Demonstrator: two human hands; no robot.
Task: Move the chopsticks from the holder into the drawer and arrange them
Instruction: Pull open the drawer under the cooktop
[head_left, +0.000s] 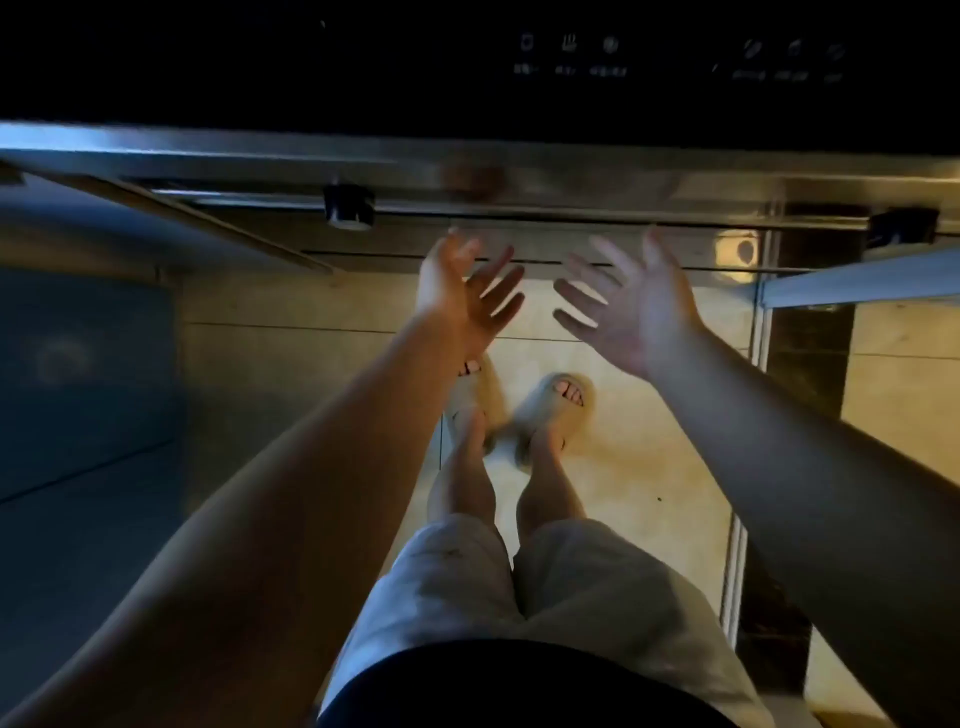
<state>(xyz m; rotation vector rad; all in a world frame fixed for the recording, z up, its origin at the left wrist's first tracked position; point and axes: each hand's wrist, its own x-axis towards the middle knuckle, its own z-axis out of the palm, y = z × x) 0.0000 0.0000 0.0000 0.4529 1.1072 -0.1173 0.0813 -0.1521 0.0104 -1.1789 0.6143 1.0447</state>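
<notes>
Both of your hands hang bare and spread at the centre of the frame: your left hand (457, 296) with fingers fanned and palm turned inward, your right hand (641, 312) likewise splayed, palm facing the left one; the two are apart, touching nothing and carrying nothing. Across the upper third runs the steel counter edge (208, 156); over it, along the top, a black touch panel (571, 57) shows pale icons at upper right; a black knob (349, 208) sits under the edge, left of centre. Just behind your fingertips a brushed front (540, 241) with a dark horizontal seam may be the drawer, but the blur does not let that be told; it reads as closed. No chopsticks and no holder show anywhere in view; where they stand cannot be told. Below centre are your slippers (550, 410) on the pale tiled floor (649, 467); at the bottom, light shorts (467, 571). Judged from this, the task looks unstarted: nothing lifted, nothing laid in, nothing arranged; all the carrying and sorting is left to do.
</notes>
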